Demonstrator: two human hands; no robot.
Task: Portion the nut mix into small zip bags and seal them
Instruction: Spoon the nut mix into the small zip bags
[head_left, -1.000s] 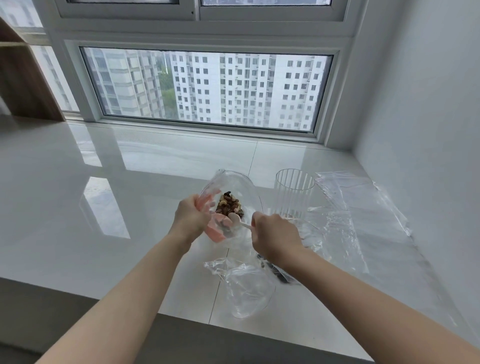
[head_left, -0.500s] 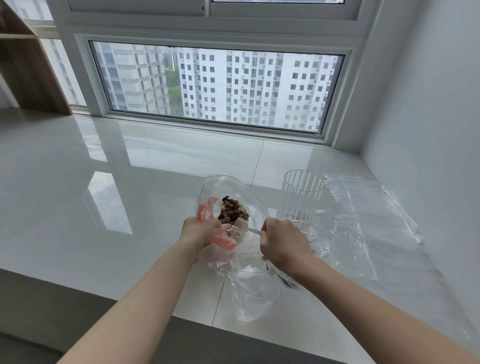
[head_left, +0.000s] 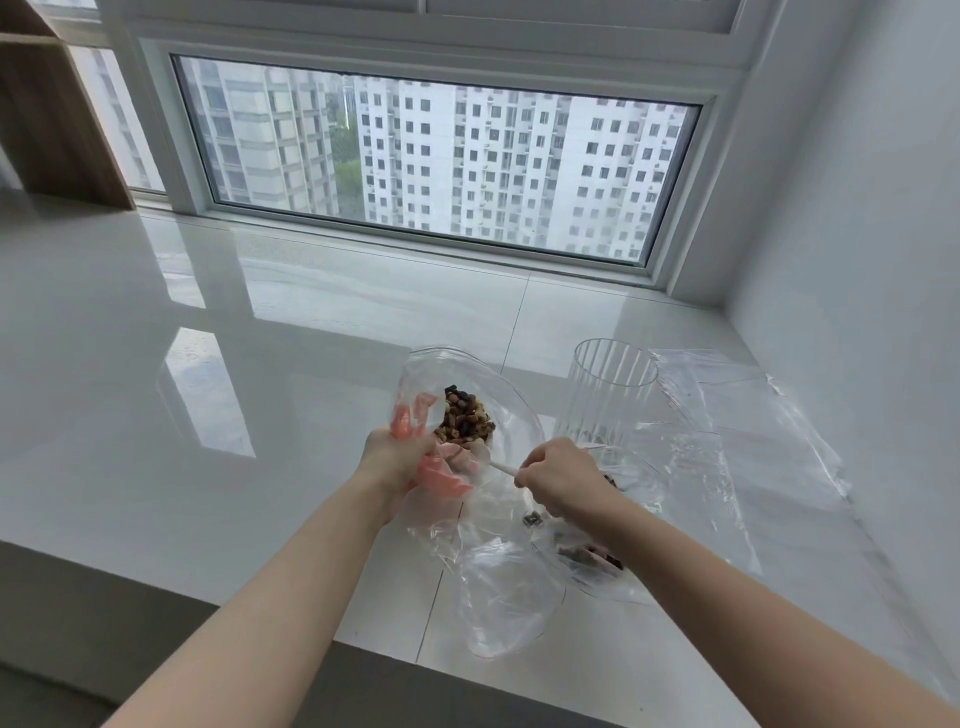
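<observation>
- While the left hand is gripping an open bag of nuts, the right hand is pinching a spoon handle.
- Glossy white counter is reflecting the far window; a ribbed glass is standing right.

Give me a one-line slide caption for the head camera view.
Left hand holds a clear zip bag of nut mix open while the right hand works a spoon at it.

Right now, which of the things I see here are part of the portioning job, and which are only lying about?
Part of the job:
- zip bag with nut mix, held up by the left hand
- spoon handle, gripped by the right hand
- bag of nuts under the right forearm
- empty bags by the wall

Lying about:
- ribbed glass
- wooden shelf
</observation>
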